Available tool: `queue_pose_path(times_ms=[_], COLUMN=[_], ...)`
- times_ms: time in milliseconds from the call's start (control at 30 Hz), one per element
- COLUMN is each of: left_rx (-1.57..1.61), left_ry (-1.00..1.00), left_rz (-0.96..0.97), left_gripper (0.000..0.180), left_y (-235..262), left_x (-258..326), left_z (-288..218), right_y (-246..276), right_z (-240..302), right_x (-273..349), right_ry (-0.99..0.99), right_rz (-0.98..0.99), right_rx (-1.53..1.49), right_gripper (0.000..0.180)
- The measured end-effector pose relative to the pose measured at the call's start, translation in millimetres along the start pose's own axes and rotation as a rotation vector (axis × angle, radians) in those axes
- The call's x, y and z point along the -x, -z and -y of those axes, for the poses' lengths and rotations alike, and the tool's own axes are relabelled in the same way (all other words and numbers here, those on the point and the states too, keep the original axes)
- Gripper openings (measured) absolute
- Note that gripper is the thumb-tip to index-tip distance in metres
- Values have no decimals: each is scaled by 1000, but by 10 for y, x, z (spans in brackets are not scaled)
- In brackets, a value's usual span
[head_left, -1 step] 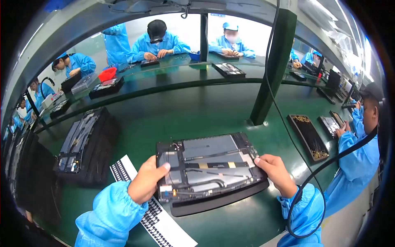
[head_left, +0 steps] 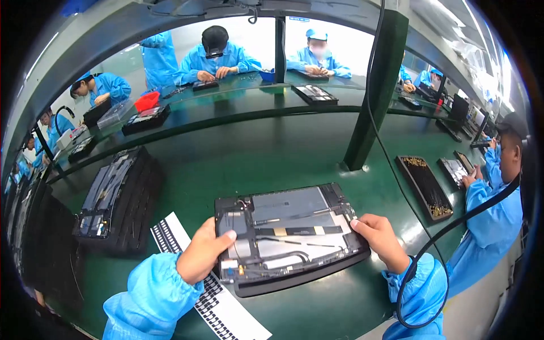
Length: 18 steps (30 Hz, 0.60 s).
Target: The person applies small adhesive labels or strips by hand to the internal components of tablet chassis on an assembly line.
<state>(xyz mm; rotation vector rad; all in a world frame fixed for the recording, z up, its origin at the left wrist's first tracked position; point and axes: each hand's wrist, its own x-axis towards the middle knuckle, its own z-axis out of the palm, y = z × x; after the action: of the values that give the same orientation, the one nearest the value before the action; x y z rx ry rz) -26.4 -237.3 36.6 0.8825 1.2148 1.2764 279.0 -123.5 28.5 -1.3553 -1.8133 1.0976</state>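
An opened tablet (head_left: pixel 286 207), its grey battery plates, black flat cables and small boards bared, lies face up in front of me. My left hand (head_left: pixel 204 249) grips its left edge, thumb on top. At the right edge my right hand (head_left: pixel 379 237) holds it the same way, thumb over the corner. Directly under the tablet is a black tray (head_left: pixel 300 281), of which the near side shows. The fingers beneath are hidden. Partly behind my left wrist runs a white sheet with black printed marks (head_left: pixel 238 310).
A tall stack of black trays with tablets (head_left: pixel 119 201) stands at left, more trays (head_left: pixel 28 226) beyond it. On the right are a tray of small gold parts (head_left: pixel 425 187), a hanging black cable (head_left: pixel 453 224), a green post (head_left: pixel 377 90) and a co-worker (head_left: pixel 493 198). Others work across the bench.
The tablet has come down closer to the black tray, and the gap at its near side has narrowed. Both hands keep their hold, with the left thumb slightly lower.
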Motion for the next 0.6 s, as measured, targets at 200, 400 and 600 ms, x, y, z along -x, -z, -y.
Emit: queue_pose_path(times_ms=[200,400,600], left_rx=[-39,-956,-1173], left_ry=[-172,-477,-725], left_rz=[-2,-162,61], left_gripper=[51,45,24], left_y=[-35,93,2], left_x=[224,439,572], left_z=[154,248,34], right_y=[-79,-247,-243], right_z=[69,0,61], right_x=[178,184,221], right_ry=[197,468,595], right_rz=[-161,-264,-291], right_rx=[243,404,439], right_gripper=[26,16,14])
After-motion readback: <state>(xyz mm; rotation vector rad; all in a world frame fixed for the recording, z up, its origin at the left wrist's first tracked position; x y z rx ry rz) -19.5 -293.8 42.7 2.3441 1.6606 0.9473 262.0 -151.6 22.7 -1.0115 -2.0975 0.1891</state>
